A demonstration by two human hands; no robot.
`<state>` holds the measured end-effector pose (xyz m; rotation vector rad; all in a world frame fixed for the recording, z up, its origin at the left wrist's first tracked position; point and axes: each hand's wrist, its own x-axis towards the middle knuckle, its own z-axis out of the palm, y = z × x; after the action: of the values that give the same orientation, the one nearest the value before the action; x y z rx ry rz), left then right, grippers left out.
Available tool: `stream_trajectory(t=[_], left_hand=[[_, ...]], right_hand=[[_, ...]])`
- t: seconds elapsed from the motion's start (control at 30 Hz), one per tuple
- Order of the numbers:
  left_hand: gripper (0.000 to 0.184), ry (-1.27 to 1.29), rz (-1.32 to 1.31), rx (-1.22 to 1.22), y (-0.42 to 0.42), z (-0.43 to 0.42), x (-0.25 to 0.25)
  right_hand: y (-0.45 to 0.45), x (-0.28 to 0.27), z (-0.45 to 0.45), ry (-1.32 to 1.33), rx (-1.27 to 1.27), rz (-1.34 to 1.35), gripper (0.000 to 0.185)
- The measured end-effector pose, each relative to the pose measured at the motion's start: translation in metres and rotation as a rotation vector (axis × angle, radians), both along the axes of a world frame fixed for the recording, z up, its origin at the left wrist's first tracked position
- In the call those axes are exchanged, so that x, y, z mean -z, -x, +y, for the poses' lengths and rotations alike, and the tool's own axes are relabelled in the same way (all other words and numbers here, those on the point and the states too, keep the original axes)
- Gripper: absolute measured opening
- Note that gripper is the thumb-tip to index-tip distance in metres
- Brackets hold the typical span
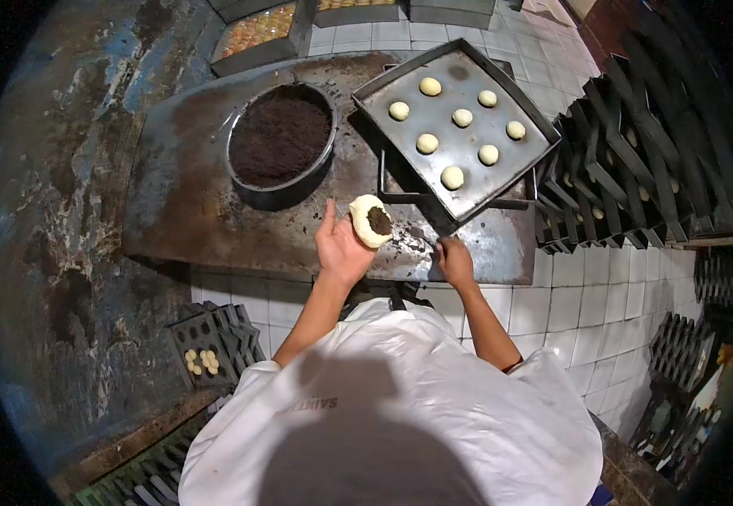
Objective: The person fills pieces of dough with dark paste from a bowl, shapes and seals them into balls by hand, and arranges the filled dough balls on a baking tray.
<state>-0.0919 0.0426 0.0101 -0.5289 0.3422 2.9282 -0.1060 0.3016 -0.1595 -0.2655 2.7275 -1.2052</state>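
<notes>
A piece of pale dough [364, 216] with dark filling on its right side lies on the fingers of my left hand [344, 252], which is palm up. My right hand [455, 261] is closed at the table's near edge, below the tray; what it holds, if anything, is too small to make out. A round metal bowl [326, 160] full of dark crumbly filling [280, 137] stands behind my left hand. Several dough balls, one of them a near ball [452, 177], sit spaced apart on a square metal tray [474, 80] at the back right.
The worn metal table [189, 194] carries the bowl and the tray, which rests tilted over another tray's frame [514, 203]. Stacked dark trays [611, 169] stand at the right. Smaller moulds [202, 337] with dough pieces are at lower left. Filled boxes [257, 34] lie beyond the table.
</notes>
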Motion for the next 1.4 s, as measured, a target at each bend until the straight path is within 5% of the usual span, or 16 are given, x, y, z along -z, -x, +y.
stream_trajectory(t=[0.03, 0.1, 0.23, 0.3, 0.43, 0.5, 0.63, 0.8, 0.97, 1.03, 1.23, 1.4], left_hand=[[0.058, 0.007, 0.006, -0.002, -0.002, 0.0, -0.002], [0.063, 0.02, 0.062, 0.04, -0.004, 0.002, -0.002], [0.058, 0.011, 0.123, 0.092, -0.003, 0.008, 0.014], [0.048, 0.133, 0.038, -0.012, 0.003, 0.005, 0.022], [0.035, 0.641, 0.011, 0.17, -0.001, -0.029, 0.012], [0.04, 0.715, -0.014, 0.192, -0.006, -0.042, 0.009], [0.058, 0.86, 0.041, 0.217, -0.015, -0.062, -0.026], [0.051, 0.956, 0.095, -0.018, -0.019, -0.094, -0.037], [0.037, 0.748, 0.004, -0.431, -0.016, -0.108, -0.038], [0.031, 0.732, 0.04, -0.445, -0.016, -0.114, -0.039], [0.037, 0.46, 0.447, -0.226, -0.032, -0.148, -0.062], [0.046, 0.587, 0.569, -0.106, -0.029, -0.156, -0.069]], right_hand=[[0.002, -0.015, -0.008, -0.098, -0.01, 0.214, 0.018], [0.013, -0.049, -0.036, 0.191, 0.034, 0.371, 0.023], [0.021, -0.171, -0.095, 0.915, -0.034, -0.466, 0.05], [0.027, -0.172, -0.102, 1.148, -0.104, -0.755, 0.053], [0.028, -0.18, -0.101, 0.89, -0.22, -0.584, 0.07], [0.02, -0.189, -0.106, 0.226, -0.332, 0.159, 0.078], [0.021, -0.207, -0.131, 0.096, -0.372, 0.214, 0.07], [0.018, -0.225, -0.169, 0.33, -0.366, 0.318, 0.039], [0.001, -0.251, -0.222, 0.317, -0.388, 0.288, 0.044], [0.001, -0.253, -0.236, 0.148, -0.389, 0.286, 0.042], [0.0, -0.27, -0.267, 0.304, -0.124, 0.374, 0.032], [-0.012, -0.252, -0.282, 0.649, 0.01, -0.032, 0.025]])
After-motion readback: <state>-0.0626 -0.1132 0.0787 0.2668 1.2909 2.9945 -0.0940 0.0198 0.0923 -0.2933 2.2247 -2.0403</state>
